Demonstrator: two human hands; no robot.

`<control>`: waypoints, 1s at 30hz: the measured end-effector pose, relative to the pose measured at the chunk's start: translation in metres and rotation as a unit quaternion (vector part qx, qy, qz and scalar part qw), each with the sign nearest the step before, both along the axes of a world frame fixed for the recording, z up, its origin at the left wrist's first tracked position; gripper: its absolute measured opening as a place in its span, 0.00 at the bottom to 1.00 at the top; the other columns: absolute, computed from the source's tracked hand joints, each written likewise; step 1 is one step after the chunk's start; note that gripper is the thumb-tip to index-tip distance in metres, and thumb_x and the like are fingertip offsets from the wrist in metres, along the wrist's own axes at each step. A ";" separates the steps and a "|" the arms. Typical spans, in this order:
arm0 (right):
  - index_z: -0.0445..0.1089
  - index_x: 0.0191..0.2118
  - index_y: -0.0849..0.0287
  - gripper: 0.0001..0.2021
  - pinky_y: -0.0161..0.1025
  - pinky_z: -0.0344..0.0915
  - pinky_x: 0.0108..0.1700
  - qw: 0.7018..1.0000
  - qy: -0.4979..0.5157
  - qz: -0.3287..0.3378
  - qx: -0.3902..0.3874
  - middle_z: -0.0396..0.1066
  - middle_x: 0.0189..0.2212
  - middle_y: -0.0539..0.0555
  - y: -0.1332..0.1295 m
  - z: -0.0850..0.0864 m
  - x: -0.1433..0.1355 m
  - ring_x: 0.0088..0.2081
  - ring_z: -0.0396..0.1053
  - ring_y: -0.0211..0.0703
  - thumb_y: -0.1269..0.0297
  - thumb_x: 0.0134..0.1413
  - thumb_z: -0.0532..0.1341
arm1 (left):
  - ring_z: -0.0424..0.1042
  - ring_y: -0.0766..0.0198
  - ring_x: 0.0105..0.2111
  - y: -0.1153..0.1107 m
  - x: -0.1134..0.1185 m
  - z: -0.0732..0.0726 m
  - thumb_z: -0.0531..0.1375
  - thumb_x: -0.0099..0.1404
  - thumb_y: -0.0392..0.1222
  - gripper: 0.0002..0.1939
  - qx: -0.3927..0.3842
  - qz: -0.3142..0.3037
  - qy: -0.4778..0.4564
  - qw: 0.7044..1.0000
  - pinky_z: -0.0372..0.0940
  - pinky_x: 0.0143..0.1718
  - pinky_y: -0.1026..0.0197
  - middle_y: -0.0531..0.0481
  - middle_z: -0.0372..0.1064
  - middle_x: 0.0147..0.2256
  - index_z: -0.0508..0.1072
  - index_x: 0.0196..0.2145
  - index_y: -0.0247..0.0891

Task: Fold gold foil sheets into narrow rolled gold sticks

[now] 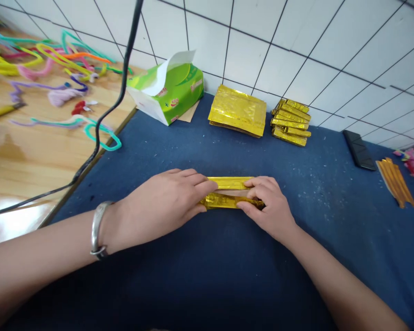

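A sheet of gold foil paper, partly folded into a narrow strip, lies on the dark blue cloth in front of me. Along its near side the gold edge is turned up, and a pale inner face shows between the folds. My left hand presses on the left end, fingers together, covering that part of the paper. The right end is pinched by my right hand, thumb on the near fold and fingers on the far one. A silver bracelet circles my left wrist.
Behind are a stack of flat gold sheets, a pile of folded gold strips and a green tissue pack. A phone and orange-gold strips lie right. Left, a black cable crosses before colourful pipe cleaners.
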State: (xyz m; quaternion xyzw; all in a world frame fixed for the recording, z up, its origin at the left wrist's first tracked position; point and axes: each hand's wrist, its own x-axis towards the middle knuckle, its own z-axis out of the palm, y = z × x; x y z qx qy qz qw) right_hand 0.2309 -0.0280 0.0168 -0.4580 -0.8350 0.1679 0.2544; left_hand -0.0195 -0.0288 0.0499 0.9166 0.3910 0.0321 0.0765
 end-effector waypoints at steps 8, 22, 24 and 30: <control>0.69 0.29 0.58 0.05 0.42 0.58 0.47 0.987 -0.045 0.149 -0.043 0.69 0.33 0.51 0.007 0.009 0.011 0.38 0.64 0.39 0.62 0.52 0.62 | 0.66 0.62 0.36 -0.017 -0.013 -0.019 0.52 0.67 0.38 0.08 -0.036 0.000 -0.079 0.996 0.61 0.41 0.57 0.49 0.68 0.35 0.70 0.39 0.39; 0.68 0.26 0.58 0.12 0.37 0.56 0.34 0.982 -0.162 -0.040 -0.093 0.66 0.24 0.51 0.000 0.008 0.003 0.31 0.62 0.40 0.60 0.57 0.55 | 0.69 0.61 0.34 -0.021 -0.010 -0.040 0.51 0.67 0.44 0.11 -0.019 0.121 -0.129 0.984 0.63 0.39 0.56 0.49 0.72 0.33 0.71 0.40 0.38; 0.67 0.25 0.58 0.13 0.37 0.56 0.34 0.978 -0.185 -0.052 -0.077 0.66 0.24 0.51 -0.001 0.004 0.002 0.30 0.62 0.40 0.58 0.57 0.55 | 0.70 0.60 0.33 -0.021 -0.009 -0.042 0.52 0.67 0.46 0.11 -0.012 0.140 -0.107 0.984 0.64 0.38 0.56 0.49 0.71 0.31 0.70 0.38 0.38; 0.64 0.23 0.59 0.17 0.36 0.55 0.33 0.974 -0.211 -0.059 -0.057 0.65 0.22 0.50 0.001 0.002 0.002 0.29 0.62 0.39 0.56 0.59 0.53 | 0.69 0.60 0.30 -0.020 -0.010 -0.043 0.52 0.66 0.47 0.11 0.008 0.143 -0.065 0.988 0.62 0.33 0.57 0.50 0.68 0.27 0.68 0.35 0.37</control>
